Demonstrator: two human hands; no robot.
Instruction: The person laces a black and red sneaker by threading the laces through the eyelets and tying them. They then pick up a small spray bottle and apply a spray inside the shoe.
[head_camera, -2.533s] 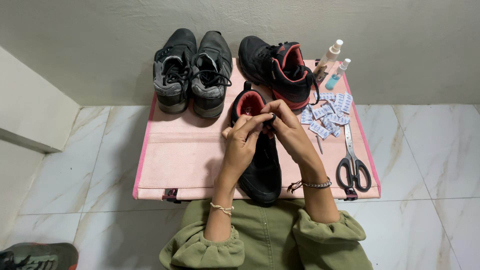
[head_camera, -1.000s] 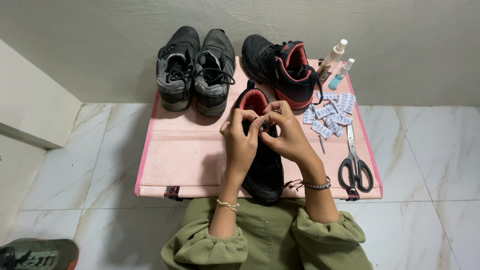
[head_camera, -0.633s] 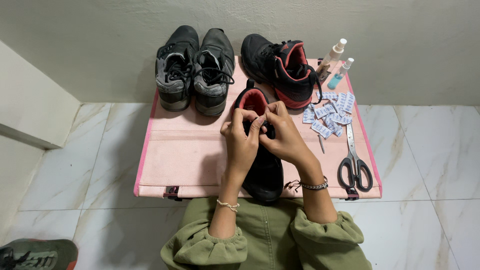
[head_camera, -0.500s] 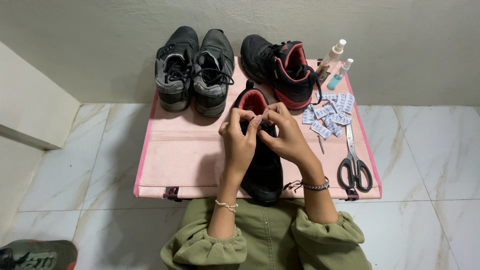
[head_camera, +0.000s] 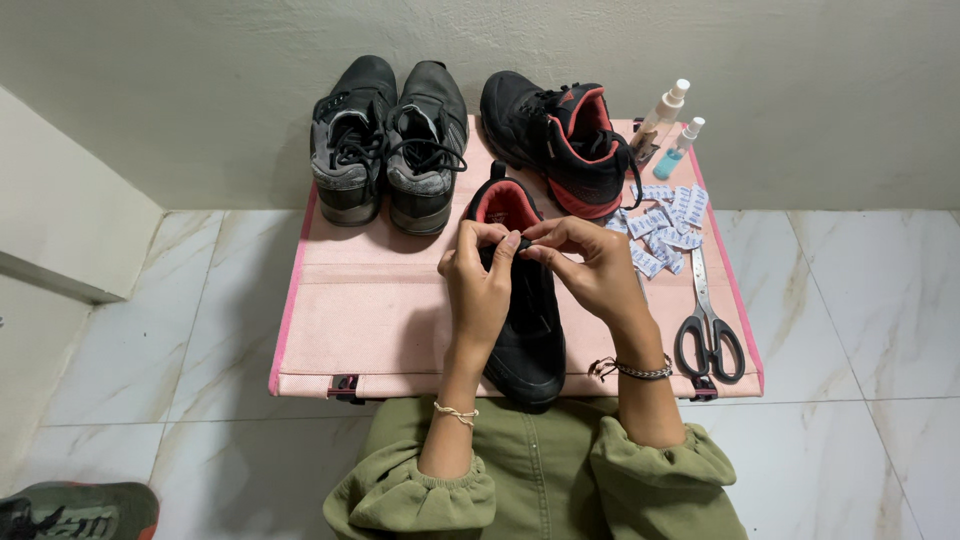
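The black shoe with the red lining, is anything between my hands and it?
Nothing visible is. Both the left hand and the right hand are already over the black shoe, fingertips pinched together above its tongue. The other shoes, packets and scissors lie aside.

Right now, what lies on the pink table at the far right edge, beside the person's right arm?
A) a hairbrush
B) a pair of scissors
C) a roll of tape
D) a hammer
B: a pair of scissors with black handles lies flat near the right edge of the pink table, just below the scattered small packets and apart from the black shoe the hands work on.
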